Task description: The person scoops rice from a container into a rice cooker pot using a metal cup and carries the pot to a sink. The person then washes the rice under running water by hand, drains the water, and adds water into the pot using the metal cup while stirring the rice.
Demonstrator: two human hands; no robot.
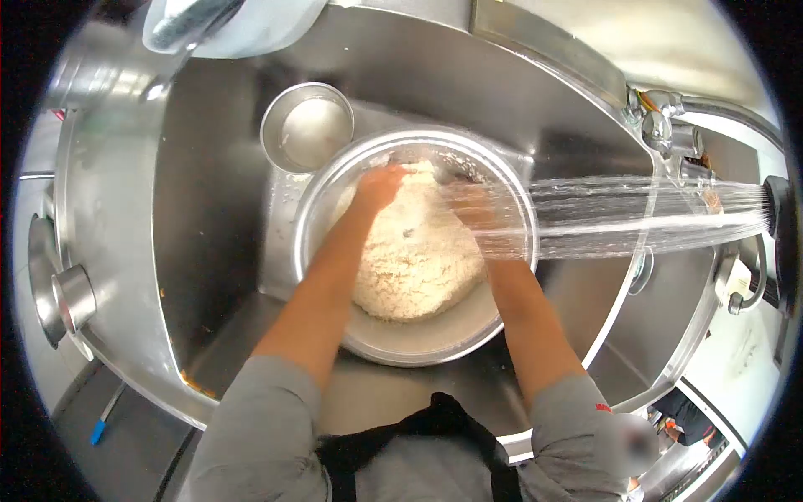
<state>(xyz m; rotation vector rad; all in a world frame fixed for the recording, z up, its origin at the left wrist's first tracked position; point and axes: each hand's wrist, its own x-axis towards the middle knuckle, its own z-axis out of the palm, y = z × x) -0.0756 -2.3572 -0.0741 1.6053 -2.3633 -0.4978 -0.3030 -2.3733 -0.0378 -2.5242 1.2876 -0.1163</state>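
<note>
A wide metal bowl (pixel 418 355) sits in the sink, holding a heap of pale, wet grains that look like rice (pixel 414 268) with cloudy water around it. My left hand (pixel 381 186) rests on the far left side of the heap, its fingers partly buried or turned out of sight. My right hand (pixel 465 199) is at the far right side of the heap, smeared by motion and veiled by spray. Water shoots in from a spray head (pixel 778 216) on the right and falls over my right hand and forearm.
A round metal container (pixel 308 127) with whitish liquid or residue stands behind the bowl, to the left. The steel sink (pixel 201 184) walls surround both. Taps (pixel 661 125) and a hose are at the back right. A small metal cup (pixel 75 299) hangs off the left side.
</note>
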